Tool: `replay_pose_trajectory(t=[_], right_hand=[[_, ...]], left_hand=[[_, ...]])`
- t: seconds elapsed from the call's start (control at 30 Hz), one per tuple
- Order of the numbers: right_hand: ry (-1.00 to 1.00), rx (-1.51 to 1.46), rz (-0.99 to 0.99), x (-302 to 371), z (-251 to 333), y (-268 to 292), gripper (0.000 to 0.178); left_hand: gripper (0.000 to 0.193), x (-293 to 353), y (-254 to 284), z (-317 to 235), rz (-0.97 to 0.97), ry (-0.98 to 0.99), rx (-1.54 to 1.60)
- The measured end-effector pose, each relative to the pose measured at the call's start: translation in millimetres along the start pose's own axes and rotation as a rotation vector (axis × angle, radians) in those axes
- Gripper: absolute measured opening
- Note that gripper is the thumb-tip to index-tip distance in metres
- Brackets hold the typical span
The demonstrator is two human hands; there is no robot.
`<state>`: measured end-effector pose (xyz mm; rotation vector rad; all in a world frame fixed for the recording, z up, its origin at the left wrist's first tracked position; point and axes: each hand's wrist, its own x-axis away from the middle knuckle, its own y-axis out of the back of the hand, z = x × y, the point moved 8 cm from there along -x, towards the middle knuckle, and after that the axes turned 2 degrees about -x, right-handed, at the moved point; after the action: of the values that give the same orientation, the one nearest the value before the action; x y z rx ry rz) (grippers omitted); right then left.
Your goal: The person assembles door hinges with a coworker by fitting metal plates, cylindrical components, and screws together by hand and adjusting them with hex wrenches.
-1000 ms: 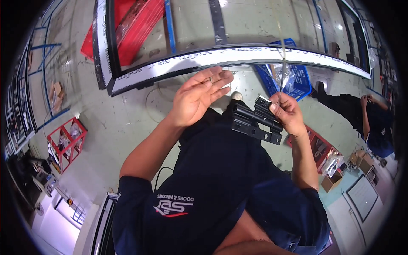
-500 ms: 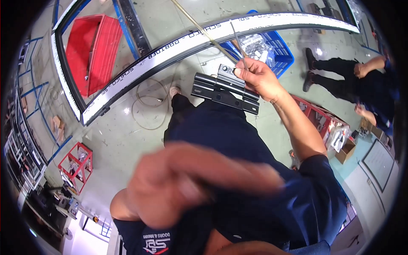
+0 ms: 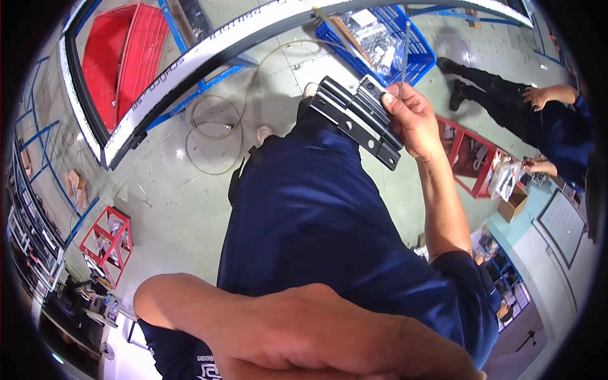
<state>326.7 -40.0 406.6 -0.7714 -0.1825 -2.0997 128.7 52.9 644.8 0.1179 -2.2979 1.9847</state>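
Note:
My right hand [image 3: 417, 120] is closed around one end of a black door hinge [image 3: 358, 120], which has long barrels and a leaf with several holes. A small metal plate [image 3: 368, 85] shows at its upper edge, close to my thumb. From the same grip a thin grey rod [image 3: 406, 54] sticks up; its kind I cannot make out. My left hand [image 3: 354, 332] is very large and near at the bottom of the view, reaching across my body to the right. Its fingers are cut off by the lower edge, so whether it holds anything is hidden.
A long white-and-black frame profile [image 3: 190, 60] crosses the top. Beyond it lies a red bin [image 3: 149, 63]. A blue crate [image 3: 421, 54] holds bagged parts. Red racks [image 3: 472, 161] stand at both sides, a hose [image 3: 240, 120] loops on the floor, and another person [image 3: 525, 114] stands at right.
The hinge and my right hand have shifted right, and the hinge is tilted more steeply. My left hand has moved down and right, closer to the lower edge. The frame sits higher in view.

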Motion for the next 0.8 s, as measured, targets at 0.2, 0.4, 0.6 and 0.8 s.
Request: replay_pose_trajectory(t=[0.2, 0.4, 0.6, 0.8], right_hand=[[-0.052, 0.142, -0.044, 74, -45, -46, 0.014], [-0.045, 0.198, 0.272, 102, -63, -153, 0.009], [0.114, 0.429, 0.374, 112, -26, -199, 0.013], [0.468, 0.61, 0.396, 145, 16, -219, 0.019]], left_hand=[[0.025, 73, 95, -19, -0.288, -0.151, -0.88], [0.037, 105, 170, -16, -0.422, -0.166, -1.649], [0.031, 128, 185, -12, -0.551, -0.024, -1.318], [0.02, 142, 157, -22, -0.445, -0.216, -1.456]])
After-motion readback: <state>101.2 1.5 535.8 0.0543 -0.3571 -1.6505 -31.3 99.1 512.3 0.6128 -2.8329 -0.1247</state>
